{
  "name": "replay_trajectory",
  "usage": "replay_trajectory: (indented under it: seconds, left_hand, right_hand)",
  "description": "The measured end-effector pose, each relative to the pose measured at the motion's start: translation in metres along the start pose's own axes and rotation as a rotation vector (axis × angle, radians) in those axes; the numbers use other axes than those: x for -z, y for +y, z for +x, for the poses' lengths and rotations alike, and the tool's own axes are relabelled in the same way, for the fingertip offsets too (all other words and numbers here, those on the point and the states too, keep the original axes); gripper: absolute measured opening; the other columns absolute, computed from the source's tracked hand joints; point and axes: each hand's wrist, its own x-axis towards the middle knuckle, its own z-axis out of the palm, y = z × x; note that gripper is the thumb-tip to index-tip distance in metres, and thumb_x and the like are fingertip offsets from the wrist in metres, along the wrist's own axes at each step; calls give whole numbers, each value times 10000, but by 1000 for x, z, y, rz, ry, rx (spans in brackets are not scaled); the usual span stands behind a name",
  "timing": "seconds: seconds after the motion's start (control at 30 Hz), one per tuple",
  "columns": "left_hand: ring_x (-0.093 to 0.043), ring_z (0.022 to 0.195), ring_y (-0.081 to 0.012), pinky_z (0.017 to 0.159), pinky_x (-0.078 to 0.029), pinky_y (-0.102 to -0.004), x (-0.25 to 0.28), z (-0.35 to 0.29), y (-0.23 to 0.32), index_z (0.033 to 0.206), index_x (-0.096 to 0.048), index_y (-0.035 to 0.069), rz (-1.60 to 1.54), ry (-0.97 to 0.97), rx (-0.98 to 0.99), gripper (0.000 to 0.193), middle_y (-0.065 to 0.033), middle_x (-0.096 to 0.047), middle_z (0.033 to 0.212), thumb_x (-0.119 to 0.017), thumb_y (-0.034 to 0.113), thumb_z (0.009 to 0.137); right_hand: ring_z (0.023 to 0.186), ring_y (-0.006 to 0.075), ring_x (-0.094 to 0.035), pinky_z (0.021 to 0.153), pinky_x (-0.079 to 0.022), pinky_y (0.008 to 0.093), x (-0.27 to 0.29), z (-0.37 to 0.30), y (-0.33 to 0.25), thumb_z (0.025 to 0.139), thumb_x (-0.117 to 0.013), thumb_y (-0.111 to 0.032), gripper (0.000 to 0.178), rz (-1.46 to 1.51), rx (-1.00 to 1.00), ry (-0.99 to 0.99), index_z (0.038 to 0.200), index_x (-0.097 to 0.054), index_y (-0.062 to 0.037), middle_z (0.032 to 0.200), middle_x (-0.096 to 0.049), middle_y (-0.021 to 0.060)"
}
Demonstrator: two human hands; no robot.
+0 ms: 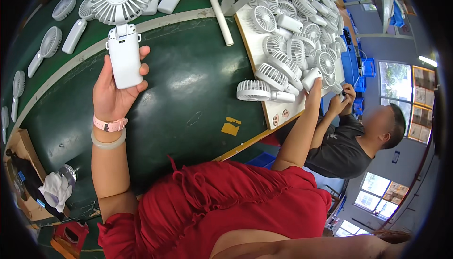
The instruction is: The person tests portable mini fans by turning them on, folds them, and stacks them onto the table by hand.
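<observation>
The left hand (113,94) grips a white handheld fan (121,23) by its handle, head up, over the green table (188,94). The right hand (314,85) reaches into the fan pile (295,42), apparently closing on one; its grip is unclear.

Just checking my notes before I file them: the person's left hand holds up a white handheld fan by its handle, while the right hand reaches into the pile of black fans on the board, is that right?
Not quite: the fans in the pile are white, not black, as the head view shows. The left hand does hold a white handheld fan by its handle, and the right hand reaches into that pile on the board.
</observation>
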Motion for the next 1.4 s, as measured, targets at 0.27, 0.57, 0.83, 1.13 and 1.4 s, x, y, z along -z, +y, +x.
replay_trajectory:
  seconds: [0.27,0.57,0.83,1.13,1.4]
  left_hand:
    - [-531,914,-214,790,-483,-373,-4,-29,11,1312,-283,34,355,86,-291,584,-124,-468,1111,-569,183,826]
    - [-574,967,-245,807,-471,-337,41,-31,42,1256,-299,21,645,309,-414,456,-159,-507,1153,-520,101,865]
    - [-557,1011,-248,861,-441,-343,78,-27,59,1242,-338,19,629,350,-509,431,-160,-525,1154,-528,90,862]
    - [-552,1006,-211,877,-422,-327,88,-28,61,1233,-353,1,502,386,-556,419,-135,-547,1111,-523,57,854]
    - [-554,1012,-229,861,-434,-323,86,-26,61,1241,-348,12,483,414,-526,423,-144,-541,1125,-519,80,860]
  right_hand:
    - [1056,240,-458,924,-348,346,-14,-50,-42,913,-418,-243,424,-37,416,172,1213,-402,57,1195,-460,148]
    - [882,225,-524,819,-405,306,-153,-248,-91,712,-561,55,232,-27,1125,-231,940,-534,16,941,-551,122]
    - [896,202,-544,735,-469,300,-348,-296,-99,706,-601,22,278,-78,899,-1041,975,-553,-24,1008,-529,93]
    - [994,426,-432,804,-439,444,-498,-328,-137,746,-587,-226,278,-598,1389,-750,994,-608,-103,1146,-366,264]
    - [929,373,-509,781,-453,406,-501,-299,-141,660,-704,-167,527,-551,1020,-560,1069,-447,42,1003,-477,207]
